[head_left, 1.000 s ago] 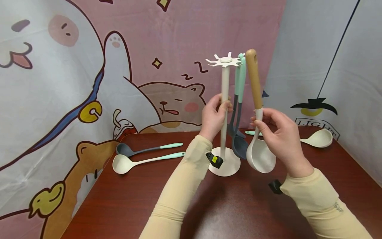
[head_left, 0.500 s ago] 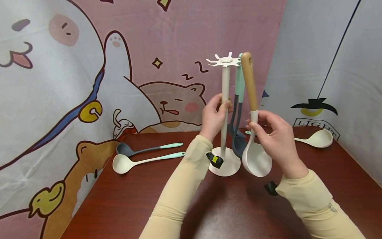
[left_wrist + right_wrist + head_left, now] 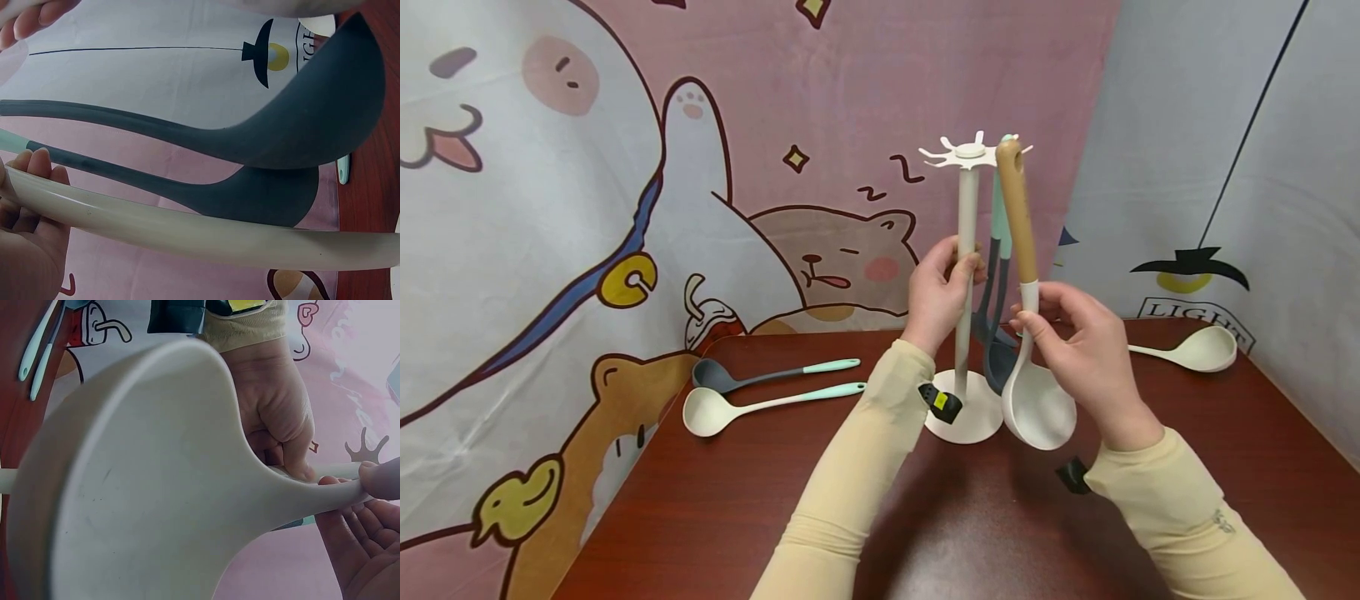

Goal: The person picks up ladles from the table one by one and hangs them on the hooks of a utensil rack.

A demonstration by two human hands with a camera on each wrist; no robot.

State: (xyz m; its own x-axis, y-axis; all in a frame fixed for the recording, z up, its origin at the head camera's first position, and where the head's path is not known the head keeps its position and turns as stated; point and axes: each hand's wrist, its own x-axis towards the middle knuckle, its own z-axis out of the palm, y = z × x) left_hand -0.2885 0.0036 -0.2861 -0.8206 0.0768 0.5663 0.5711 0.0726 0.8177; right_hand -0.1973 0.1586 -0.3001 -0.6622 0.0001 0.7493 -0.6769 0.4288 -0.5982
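Note:
My left hand (image 3: 938,292) grips the cream pole of a utensil stand (image 3: 966,200), which has a round base and a hooked top ring. In my right hand (image 3: 1086,358) a white ladle (image 3: 1039,408) with a wooden handle is pinched at its white neck, bowl down. The ladle's handle top overlaps the right-hand hooks of the ring in the head view. Two dark grey ladles (image 3: 312,106) with mint handles hang from the stand, partly hidden behind the white ladle. The right wrist view shows the white bowl (image 3: 150,469) large, with my left hand behind it.
Left of the stand, a grey ladle (image 3: 715,377) and a white ladle (image 3: 707,412), both mint-handled, lie on the brown table (image 3: 737,500). A white spoon (image 3: 1206,348) lies at the back right. A printed cloth (image 3: 850,100) hangs behind the table.
My right hand has moved the white ladle left and slightly down, bringing its handle top in front of the stand's hooks. My left hand stays on the pole.

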